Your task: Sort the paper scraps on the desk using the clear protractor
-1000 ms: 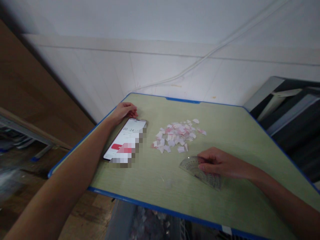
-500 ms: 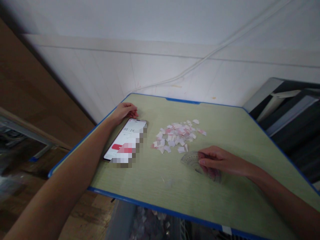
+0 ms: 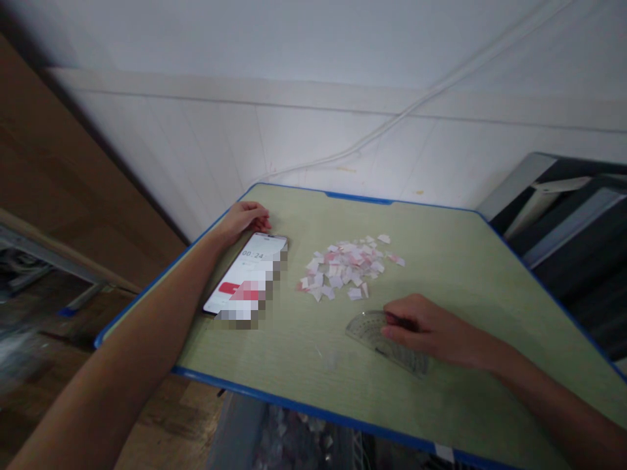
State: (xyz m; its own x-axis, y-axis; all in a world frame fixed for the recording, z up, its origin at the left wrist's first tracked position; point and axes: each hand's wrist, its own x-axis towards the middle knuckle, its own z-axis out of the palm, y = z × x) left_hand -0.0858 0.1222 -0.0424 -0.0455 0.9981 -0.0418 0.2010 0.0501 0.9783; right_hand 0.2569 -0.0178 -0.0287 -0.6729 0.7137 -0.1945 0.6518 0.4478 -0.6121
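My right hand (image 3: 424, 329) pinches a clear plastic protractor (image 3: 375, 333) between thumb and curled fingers, just above or on the table; I cannot tell which. Part of the protractor is hidden behind the hand. Beyond it lies a loose pile of small white and pink paper scraps (image 3: 347, 261). On the far left side of the table rests my left hand (image 3: 247, 217), fingers curled in and holding nothing visible. Beside it lies a phone (image 3: 249, 267) whose screen reads 00:24, its lower right part blurred out.
The pale green table (image 3: 294, 352) has a blue rim and stands against a white wall (image 3: 313, 137) with a cable along it. A large brown cardboard box (image 3: 73, 163) is at left. Dark folded panels (image 3: 578, 248) lean at right. Under the front edge sits a grey bin (image 3: 235, 431) with scraps.
My right hand has moved slightly toward me, bringing the protractor with it and turning it a little. My left hand, the phone and the paper scraps have stayed in place.
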